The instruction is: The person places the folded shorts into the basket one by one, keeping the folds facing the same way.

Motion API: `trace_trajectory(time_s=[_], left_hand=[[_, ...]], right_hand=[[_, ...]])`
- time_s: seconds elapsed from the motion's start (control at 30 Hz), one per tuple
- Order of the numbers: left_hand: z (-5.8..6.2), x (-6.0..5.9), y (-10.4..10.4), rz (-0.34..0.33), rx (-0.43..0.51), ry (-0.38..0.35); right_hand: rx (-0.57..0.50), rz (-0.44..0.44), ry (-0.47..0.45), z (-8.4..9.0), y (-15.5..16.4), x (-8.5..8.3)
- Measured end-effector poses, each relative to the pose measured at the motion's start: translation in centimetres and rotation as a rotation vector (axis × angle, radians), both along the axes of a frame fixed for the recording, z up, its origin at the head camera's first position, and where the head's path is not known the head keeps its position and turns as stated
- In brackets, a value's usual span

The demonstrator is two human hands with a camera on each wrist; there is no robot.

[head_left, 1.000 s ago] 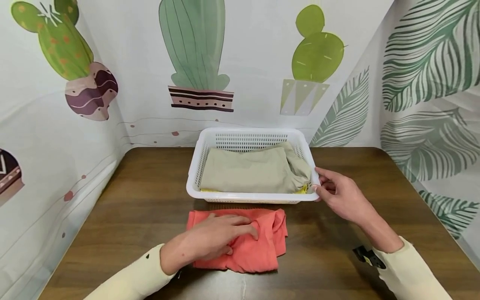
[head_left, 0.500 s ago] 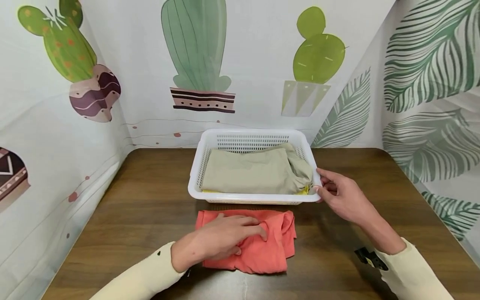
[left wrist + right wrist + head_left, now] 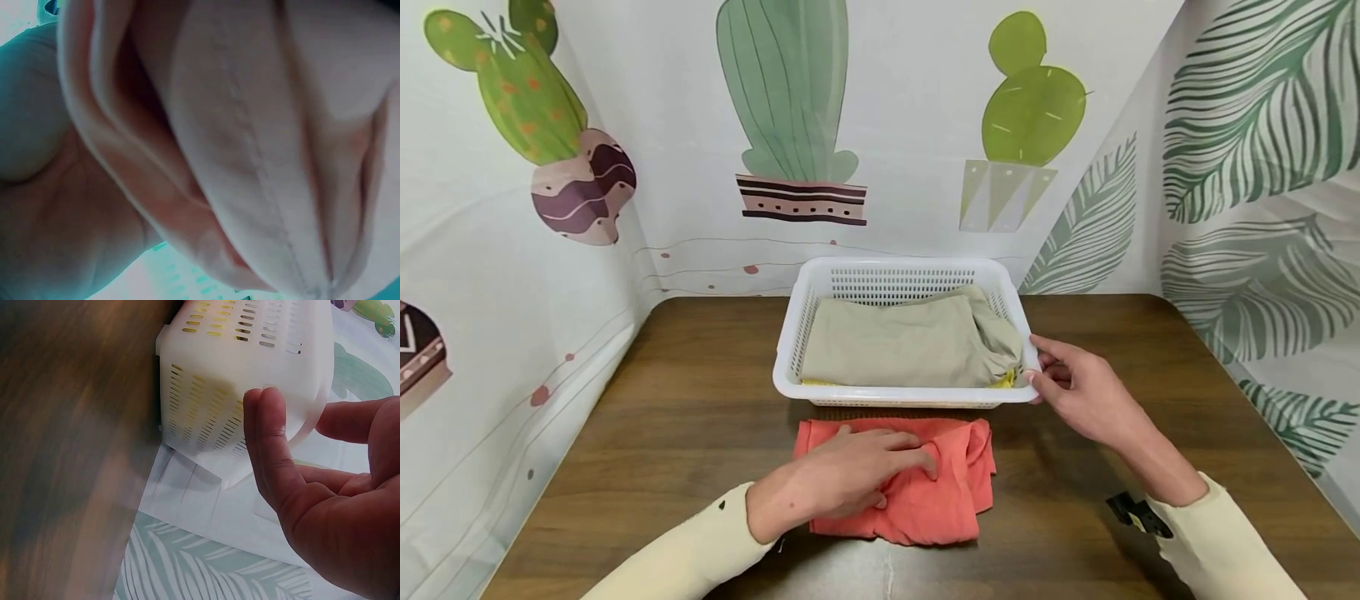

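In the head view my left hand rests with spread, relaxed fingers on top of a folded coral-red cloth garment lying on the table. Pale pinkish folds of stitched fabric fill most of the left wrist view, next to the palm. Behind the coral garment stands a white slotted plastic basket. My right hand pinches its right rim near the front corner. Seen from the right wrist, fingertips press the basket's outer wall while another digit reaches over the rim. A folded beige garment lies inside the basket.
A bit of yellow fabric shows under the beige garment. The brown wooden table ends at a hanging white sheet printed with cacti and leaves. A small black strap piece sits at my right sleeve.
Over the last second my left hand has slid the coral garment slightly to the right along the basket's front. My right hand and the basket have stayed in place.
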State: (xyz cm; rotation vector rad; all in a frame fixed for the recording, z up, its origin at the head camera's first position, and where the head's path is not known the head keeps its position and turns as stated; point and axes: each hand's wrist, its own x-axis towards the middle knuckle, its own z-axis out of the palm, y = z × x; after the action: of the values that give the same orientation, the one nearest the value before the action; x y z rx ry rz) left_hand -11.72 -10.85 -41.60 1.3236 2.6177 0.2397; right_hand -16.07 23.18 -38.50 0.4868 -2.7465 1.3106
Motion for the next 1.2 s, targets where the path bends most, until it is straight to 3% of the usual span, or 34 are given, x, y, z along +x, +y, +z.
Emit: trace_trajectory(time_s=[1.2], left_hand=[[-0.12, 0.03, 0.44, -0.012, 0.022, 0.009]], right_hand=[[0.018, -0.013, 0.005, 0.01, -0.08, 0.00]])
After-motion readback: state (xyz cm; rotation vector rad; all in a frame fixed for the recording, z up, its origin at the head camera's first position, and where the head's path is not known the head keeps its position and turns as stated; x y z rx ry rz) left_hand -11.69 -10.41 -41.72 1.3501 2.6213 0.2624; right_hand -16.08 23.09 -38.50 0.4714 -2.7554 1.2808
